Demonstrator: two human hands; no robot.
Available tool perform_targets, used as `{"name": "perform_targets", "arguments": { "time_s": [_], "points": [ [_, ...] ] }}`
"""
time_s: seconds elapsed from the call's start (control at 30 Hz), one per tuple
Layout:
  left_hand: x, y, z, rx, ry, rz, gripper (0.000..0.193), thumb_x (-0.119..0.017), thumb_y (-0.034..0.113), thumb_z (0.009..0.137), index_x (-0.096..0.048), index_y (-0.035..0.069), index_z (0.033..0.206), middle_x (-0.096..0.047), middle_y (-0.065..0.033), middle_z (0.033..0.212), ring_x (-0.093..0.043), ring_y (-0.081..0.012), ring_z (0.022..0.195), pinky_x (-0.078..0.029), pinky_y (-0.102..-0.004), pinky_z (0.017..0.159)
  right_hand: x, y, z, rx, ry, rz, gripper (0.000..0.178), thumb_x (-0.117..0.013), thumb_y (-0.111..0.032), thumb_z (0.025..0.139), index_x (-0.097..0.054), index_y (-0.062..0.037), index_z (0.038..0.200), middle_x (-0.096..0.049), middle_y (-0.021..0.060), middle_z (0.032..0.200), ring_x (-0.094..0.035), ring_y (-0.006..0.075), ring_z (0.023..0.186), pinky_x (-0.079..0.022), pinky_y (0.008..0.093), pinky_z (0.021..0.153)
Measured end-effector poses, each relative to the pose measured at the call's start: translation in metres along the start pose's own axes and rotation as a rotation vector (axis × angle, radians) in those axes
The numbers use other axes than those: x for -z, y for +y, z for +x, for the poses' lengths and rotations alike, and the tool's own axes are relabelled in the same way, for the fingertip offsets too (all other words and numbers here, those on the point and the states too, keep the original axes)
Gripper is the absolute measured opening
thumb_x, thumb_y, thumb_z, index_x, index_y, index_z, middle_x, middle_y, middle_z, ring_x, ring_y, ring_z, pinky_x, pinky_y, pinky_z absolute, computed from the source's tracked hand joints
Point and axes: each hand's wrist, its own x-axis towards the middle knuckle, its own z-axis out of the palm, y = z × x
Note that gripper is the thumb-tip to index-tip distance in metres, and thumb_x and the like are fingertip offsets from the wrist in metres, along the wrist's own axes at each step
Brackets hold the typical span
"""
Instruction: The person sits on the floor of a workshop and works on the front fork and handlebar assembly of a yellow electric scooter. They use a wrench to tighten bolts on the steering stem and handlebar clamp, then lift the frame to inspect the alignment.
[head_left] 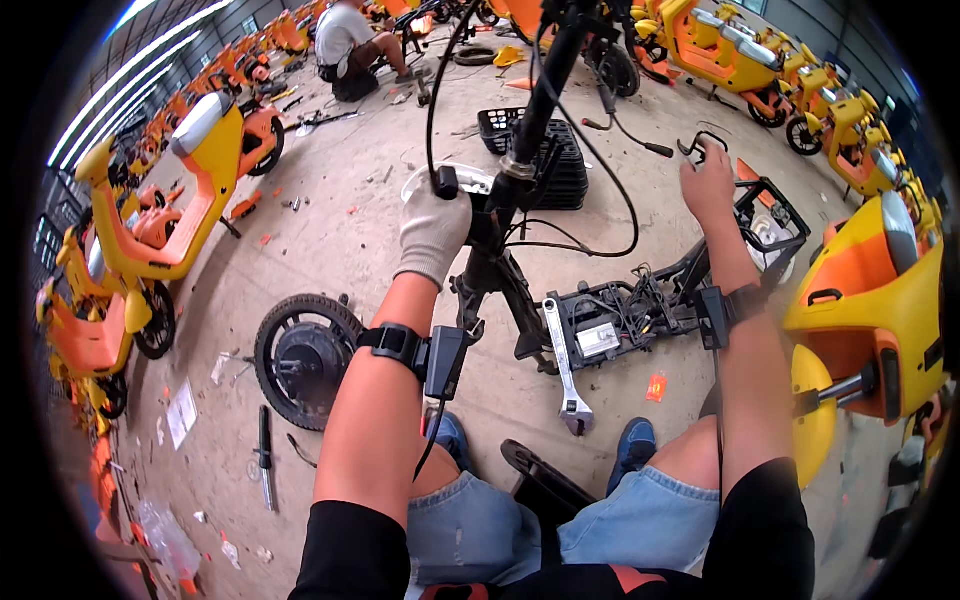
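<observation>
A stripped black scooter frame [490, 258] stands in front of me, its steering column [545, 95] rising up and tilting right. My left hand [437, 235], in a pale knit glove, is closed around the front of the frame beside the column. A black cable end [447, 182] lies against its fingers. Out to the right, my bare right hand [708, 185] is closed on a black curved bar [706, 143] above the rear of the frame. A silver adjustable wrench [565, 365] leans along the frame's open tray [625, 330], which holds wiring and a white-labelled box.
A black-tyred wheel [308, 362] and a shock absorber [265, 458] lie on the floor at left. Stacked black baskets [560, 165] stand beyond the frame. Yellow scooters [185, 190] line both sides, one body [870, 310] close at right. Another person [350, 50] sits far back.
</observation>
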Motion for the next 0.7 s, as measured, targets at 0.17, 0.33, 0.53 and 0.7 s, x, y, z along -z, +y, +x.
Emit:
{"name": "perform_targets", "arguments": {
  "time_s": [0.17,0.33,0.53,0.7],
  "points": [
    [0.023,0.008,-0.005,0.019,-0.034,0.100,0.037,-0.061,0.030,0.083,-0.066,0.007,0.111,-0.070,-0.0208,0.099,-0.067,-0.0379,0.096,-0.053,-0.0436,0.087,-0.007,0.124,-0.039,-0.193,-0.205,-0.482,0.061,-0.065,-0.025,0.080,-0.049,-0.0092,0.137,-0.048,0.0163,0.141,-0.036,0.0302,0.138,-0.028,0.0518,0.111],
    [0.027,-0.006,0.003,-0.079,0.000,0.190,0.040,-0.062,0.034,0.080,-0.065,0.005,0.108,-0.071,-0.0209,0.091,-0.069,-0.0365,0.091,-0.054,-0.0437,0.083,0.009,0.165,-0.066,-0.022,-0.598,-0.659,0.062,-0.067,-0.025,0.079,-0.050,-0.0110,0.137,-0.054,0.0197,0.133,-0.049,0.0349,0.127,-0.041,0.0462,0.104],
    [0.028,-0.001,0.000,-0.207,-0.045,0.133,0.043,-0.062,0.041,0.081,-0.064,0.007,0.108,-0.072,-0.0185,0.087,-0.070,-0.0339,0.086,-0.054,-0.0411,0.081,0.019,0.232,-0.053,-0.256,-0.308,-0.503,0.071,-0.071,-0.019,0.075,-0.045,-0.0089,0.140,-0.046,0.0178,0.141,-0.044,0.0366,0.132,-0.040,0.0461,0.106],
    [0.029,-0.019,0.028,-0.273,-0.136,0.330,0.054,-0.058,0.045,0.083,-0.064,-0.003,0.106,-0.071,-0.0219,0.086,-0.070,-0.0355,0.086,-0.055,-0.0414,0.078,0.006,0.197,-0.064,-0.199,-0.435,-0.617,0.080,-0.070,-0.017,0.073,-0.037,-0.0070,0.145,-0.043,0.0173,0.145,-0.034,0.0368,0.140,-0.029,0.0518,0.112]
  ]
}}
